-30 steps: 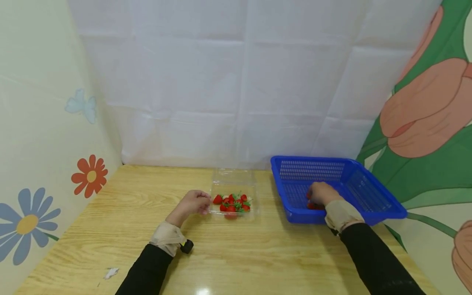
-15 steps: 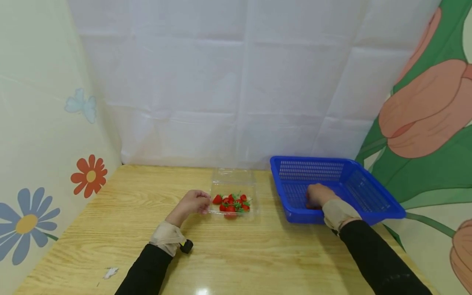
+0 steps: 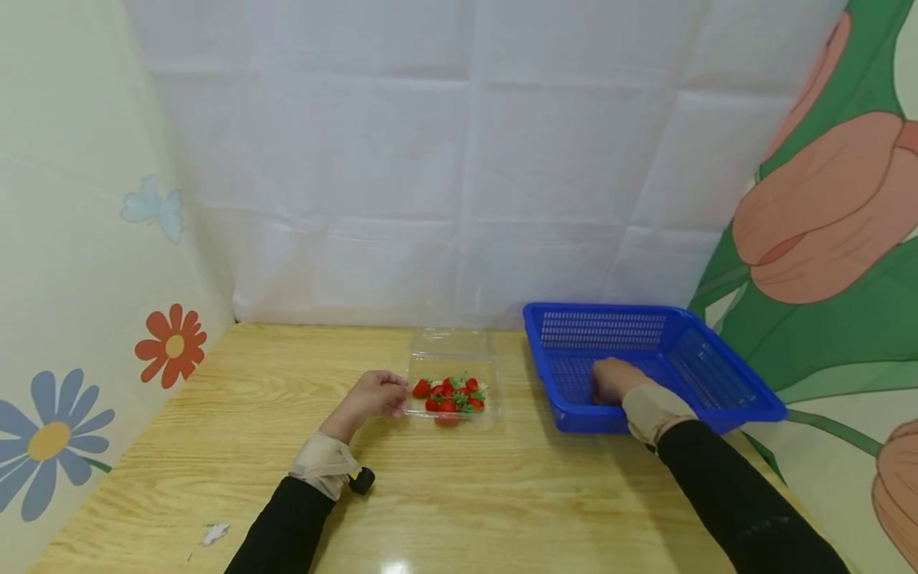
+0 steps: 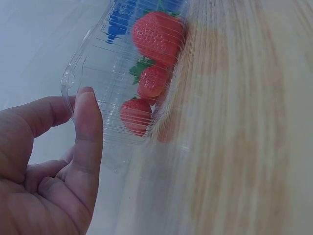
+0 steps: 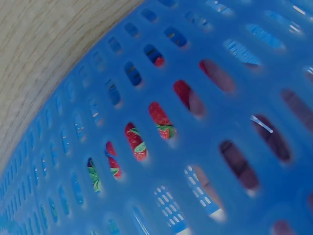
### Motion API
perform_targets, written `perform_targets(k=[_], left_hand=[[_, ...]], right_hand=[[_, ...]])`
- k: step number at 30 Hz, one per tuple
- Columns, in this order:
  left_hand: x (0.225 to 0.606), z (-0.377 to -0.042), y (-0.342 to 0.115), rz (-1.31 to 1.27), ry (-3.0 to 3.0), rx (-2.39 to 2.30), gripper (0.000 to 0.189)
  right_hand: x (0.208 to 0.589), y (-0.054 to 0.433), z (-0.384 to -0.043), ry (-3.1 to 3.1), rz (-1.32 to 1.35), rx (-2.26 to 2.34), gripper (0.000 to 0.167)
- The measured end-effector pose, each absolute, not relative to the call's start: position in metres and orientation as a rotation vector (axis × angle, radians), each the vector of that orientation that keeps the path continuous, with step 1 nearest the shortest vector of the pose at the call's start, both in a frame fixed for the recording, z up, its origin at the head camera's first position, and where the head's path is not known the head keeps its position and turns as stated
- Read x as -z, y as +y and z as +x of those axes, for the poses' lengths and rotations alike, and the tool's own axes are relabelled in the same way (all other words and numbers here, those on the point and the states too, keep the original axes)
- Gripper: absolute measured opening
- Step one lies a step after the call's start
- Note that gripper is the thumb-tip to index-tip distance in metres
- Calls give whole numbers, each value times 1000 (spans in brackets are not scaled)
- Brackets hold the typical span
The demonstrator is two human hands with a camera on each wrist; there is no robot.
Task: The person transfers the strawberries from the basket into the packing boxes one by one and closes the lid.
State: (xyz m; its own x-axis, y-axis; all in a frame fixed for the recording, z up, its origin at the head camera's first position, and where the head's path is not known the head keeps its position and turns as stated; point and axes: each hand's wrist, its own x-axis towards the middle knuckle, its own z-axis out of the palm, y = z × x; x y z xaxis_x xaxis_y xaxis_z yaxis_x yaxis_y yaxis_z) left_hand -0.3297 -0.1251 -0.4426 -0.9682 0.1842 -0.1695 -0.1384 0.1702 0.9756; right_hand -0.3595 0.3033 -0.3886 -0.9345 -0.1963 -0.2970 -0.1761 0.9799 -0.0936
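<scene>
My left hand pinches the side rim of a clear plastic clamshell box between thumb and forefinger. Several strawberries with green leaves lie in the box, whose lid is folded back. My right hand reaches down inside a blue plastic basket, close to its front wall, and its fingertips are hidden in the head view. Through the wall's slots in the right wrist view, red strawberries with leaves show right beside the fingers. Whether the fingers close round one I cannot tell.
Both the box and the basket stand on a wood-grain table, the basket to the right. A white sheet hangs behind, with painted walls at both sides. A small white scuff marks the table at front left.
My right hand has shifted slightly left and lower in the basket, and the red that showed beside it is now covered. The left hand keeps its hold on the box.
</scene>
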Motion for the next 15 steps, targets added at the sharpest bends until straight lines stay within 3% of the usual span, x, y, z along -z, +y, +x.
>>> perform_targets(k=[7,15], left_hand=[[442,-329,-125,52,2208,-1867,24],[441,-328,-125,66,2225,-1852,22]], right_hand=[[389,305,-359,2837,-346,134,40],[380,303,-354,2816,-287,164,21]])
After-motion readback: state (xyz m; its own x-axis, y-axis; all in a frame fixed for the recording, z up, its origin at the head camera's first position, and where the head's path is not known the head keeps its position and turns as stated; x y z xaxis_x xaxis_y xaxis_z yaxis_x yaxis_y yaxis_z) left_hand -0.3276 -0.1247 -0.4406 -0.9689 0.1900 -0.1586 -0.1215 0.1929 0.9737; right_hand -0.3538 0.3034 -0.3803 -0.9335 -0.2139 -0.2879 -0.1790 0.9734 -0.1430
